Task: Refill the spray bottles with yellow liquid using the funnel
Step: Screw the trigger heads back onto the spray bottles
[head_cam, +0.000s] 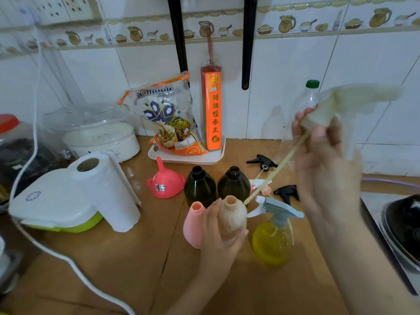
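Lying idle on its rim left of the bottles, the pink funnel [165,183], within easy reach, with open wood in front for shifting things. Gripping the beige bottle [232,218] around its belly with the left hand [221,235], fingers curled and thumb pressed, probably steadying it upright, the pink bottle [192,223] touching alongside and two dark bottles [200,186] just behind. Pinching the blurred spray head [350,103] aloft in the right hand [322,155], dip tube [277,169] slanting toward the open neck, with the yellow-filled spray bottle [273,241] crowding close and the counter edge and stove near on the right.
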